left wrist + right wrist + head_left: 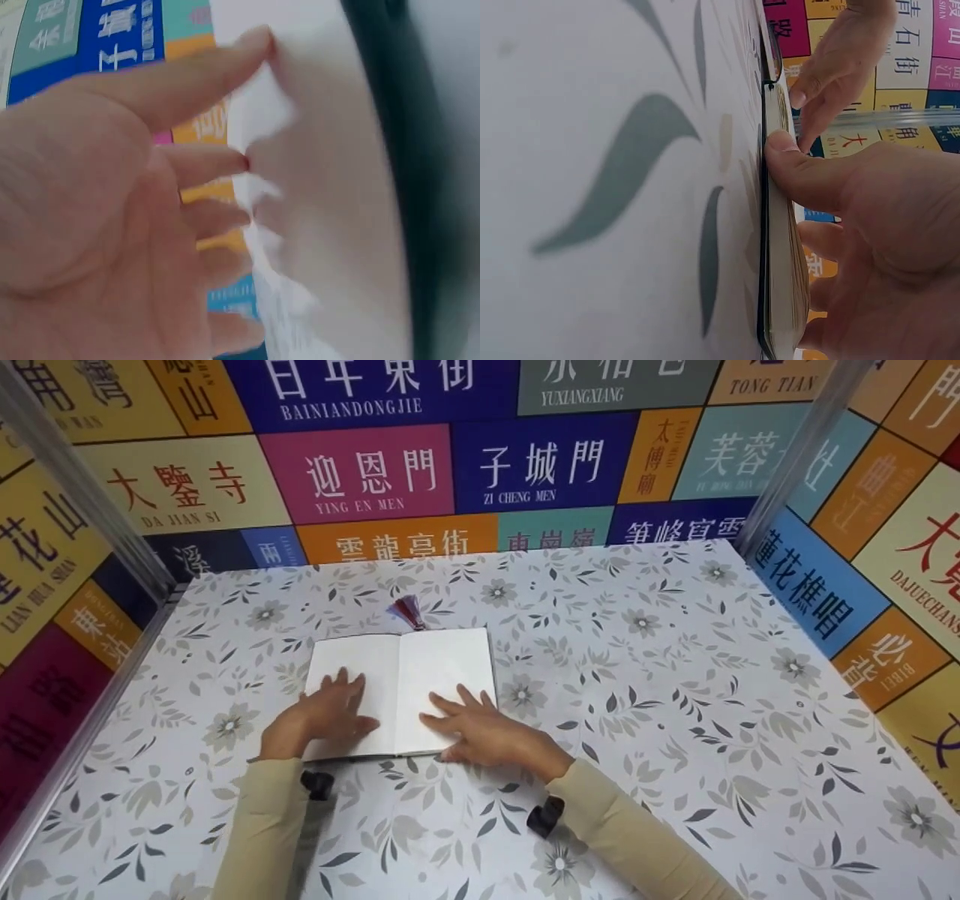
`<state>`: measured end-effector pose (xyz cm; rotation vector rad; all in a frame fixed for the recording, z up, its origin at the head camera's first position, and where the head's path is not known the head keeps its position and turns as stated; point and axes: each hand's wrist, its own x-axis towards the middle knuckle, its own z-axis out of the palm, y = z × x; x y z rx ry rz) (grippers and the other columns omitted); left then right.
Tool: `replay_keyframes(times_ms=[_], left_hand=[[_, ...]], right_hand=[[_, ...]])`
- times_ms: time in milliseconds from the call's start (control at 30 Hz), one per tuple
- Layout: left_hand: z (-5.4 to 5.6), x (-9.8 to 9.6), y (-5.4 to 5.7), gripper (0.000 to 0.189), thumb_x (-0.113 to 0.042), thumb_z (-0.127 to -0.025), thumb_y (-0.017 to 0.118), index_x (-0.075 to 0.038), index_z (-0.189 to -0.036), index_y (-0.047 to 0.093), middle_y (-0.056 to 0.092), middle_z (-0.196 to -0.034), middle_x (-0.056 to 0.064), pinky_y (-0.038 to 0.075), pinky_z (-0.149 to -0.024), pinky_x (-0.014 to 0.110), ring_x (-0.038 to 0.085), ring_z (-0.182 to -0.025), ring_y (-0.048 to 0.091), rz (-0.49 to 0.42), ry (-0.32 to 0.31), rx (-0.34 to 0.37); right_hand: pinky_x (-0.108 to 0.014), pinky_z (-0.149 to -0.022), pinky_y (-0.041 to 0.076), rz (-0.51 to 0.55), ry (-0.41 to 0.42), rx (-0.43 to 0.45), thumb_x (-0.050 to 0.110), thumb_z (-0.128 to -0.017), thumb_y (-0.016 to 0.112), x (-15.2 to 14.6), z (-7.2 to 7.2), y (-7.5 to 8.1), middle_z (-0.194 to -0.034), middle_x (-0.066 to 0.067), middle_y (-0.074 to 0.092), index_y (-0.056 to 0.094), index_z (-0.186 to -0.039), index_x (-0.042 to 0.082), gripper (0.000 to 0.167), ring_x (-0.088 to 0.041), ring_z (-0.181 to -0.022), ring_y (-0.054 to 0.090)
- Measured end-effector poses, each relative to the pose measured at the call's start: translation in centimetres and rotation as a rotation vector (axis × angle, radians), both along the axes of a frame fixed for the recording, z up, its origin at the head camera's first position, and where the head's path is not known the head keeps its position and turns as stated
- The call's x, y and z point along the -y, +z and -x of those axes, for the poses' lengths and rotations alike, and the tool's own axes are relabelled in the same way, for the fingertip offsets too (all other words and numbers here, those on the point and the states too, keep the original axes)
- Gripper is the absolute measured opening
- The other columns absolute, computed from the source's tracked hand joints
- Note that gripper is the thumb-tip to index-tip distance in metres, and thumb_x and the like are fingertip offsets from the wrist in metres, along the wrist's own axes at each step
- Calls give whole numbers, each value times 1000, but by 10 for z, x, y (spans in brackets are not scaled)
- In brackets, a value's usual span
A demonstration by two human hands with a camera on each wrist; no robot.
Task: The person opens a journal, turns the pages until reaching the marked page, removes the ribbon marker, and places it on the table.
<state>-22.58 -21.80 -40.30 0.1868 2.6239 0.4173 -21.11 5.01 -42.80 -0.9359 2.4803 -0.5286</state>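
Observation:
A notebook (442, 660) with blank white pages lies spread on the table, its dark cover edge showing along the rim. My left hand (330, 712) rests on the left page with fingers extended; in the left wrist view its fingertips touch the paper (330, 172). On the right page lies my right hand (484, 727), fingers spread. Its thumb (787, 150) sits at the notebook's near edge in the right wrist view, against the page block (781, 255). A tassel (407, 611) in red, blue and white sticks out beyond the notebook's top edge near the spine.
The table (675, 720) wears a white cover printed with grey flowers and leaves. Panels of coloured signs (360, 472) stand behind it and at both sides. Each sleeve has a black wrist device (546, 816) beside it.

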Motion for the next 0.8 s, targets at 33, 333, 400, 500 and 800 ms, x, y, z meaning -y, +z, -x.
replay_keyframes(times_ms=[33,333,400,500,800], left_hand=[[2,-5,-2,85,-40,-100,58,0,-159,12,-5,-162,35,5,-117,74,57,-149,-3,-12,-12,6],[15,-32,-14,89,-51,-98,57,-12,-162,9,-9,-162,34,10,-107,84,62,-146,-4,-19,-45,35],[16,-32,-15,89,-53,-98,56,-15,-163,9,-9,-162,34,10,-106,86,63,-146,-5,-17,-48,36],[15,-31,-17,86,-54,-97,56,-20,-163,11,-10,-162,34,7,-105,87,63,-145,-7,-37,-39,30],[12,-31,-15,82,-55,-98,53,-26,-162,10,-15,-162,31,0,-107,85,60,-146,-13,-59,-20,56]], right_hand=[[-54,-126,-7,-3,1,0,37,-99,59,0,0,0,-170,1,6,29,-157,30,66,-36,-157,-7],[-53,-127,-2,-46,33,-9,40,-97,61,-3,6,3,-170,2,7,29,-158,30,70,-36,-157,-3],[-52,-127,1,-48,45,-3,39,-96,64,-6,9,6,-170,3,10,31,-157,28,71,-34,-158,-1],[-51,-128,6,-29,62,9,35,-92,70,-13,14,8,-169,3,15,34,-156,24,74,-32,-158,4],[-53,-128,6,-15,54,84,32,-86,77,-32,25,13,-169,1,16,34,-157,19,83,-30,-158,4]])
